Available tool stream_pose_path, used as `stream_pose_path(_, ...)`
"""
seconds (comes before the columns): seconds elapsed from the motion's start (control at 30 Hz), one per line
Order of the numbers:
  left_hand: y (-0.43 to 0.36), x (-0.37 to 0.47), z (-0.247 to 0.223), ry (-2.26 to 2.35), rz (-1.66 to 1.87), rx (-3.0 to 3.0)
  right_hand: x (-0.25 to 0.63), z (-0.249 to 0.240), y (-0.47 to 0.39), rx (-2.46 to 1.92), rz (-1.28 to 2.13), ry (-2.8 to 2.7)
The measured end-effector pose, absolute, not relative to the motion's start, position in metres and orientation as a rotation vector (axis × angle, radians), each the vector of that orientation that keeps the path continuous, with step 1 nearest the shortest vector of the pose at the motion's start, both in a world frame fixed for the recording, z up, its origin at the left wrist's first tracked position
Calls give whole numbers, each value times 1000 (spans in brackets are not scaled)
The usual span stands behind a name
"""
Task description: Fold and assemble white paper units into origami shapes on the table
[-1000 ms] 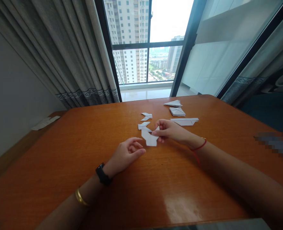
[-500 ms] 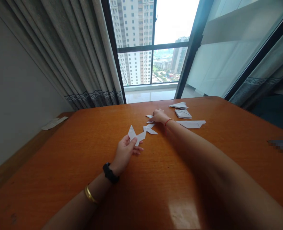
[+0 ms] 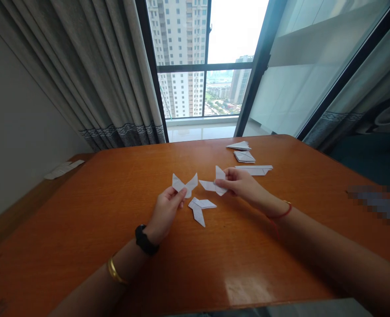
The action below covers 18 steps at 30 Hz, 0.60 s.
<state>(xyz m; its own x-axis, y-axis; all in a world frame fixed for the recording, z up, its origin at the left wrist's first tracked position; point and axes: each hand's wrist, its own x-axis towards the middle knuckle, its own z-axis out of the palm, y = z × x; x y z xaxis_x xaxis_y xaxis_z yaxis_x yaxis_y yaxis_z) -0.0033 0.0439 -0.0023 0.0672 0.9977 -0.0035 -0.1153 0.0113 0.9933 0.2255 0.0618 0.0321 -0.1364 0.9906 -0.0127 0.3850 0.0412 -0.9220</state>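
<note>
Across the brown table [image 3: 92, 198], read as a clock with twelve at its far edge, the right hand [image 3: 239, 181] toward two grips a two-armed paper [image 3: 208, 186] in a narrow pinch; the left hand [image 3: 166, 209] toward nine pinches a winged paper [image 3: 191, 185] likewise. A long strip [image 3: 259, 170] lies farther toward two, a square packet [image 3: 244, 156] between one and two, a forked paper [image 3: 199, 210] near centre

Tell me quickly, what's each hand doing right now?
Left hand: closed, holding one folded paper.
Right hand: closed, holding another folded paper.
</note>
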Motion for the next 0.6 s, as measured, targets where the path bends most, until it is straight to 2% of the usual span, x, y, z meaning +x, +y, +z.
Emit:
stream_pose_path(0.07, 40, 0, -3, 1036, 1128, 1107, 220, 34, 42, -1177, 1364, -1384)
stream_pose_path(0.17, 32, 5, -1, 952, 1011, 1046, 204, 29, 25, -1053, 1543, -1269)
stream_pose_path(0.37, 20, 9, 6, 811, 868, 1109, 190, 11, 21, -1123, 1509, -1180)
stream_pose_path(0.6, 15, 11, 7, 917, 866, 1273, 188, 7, 16, -1178, 1408, -1268)
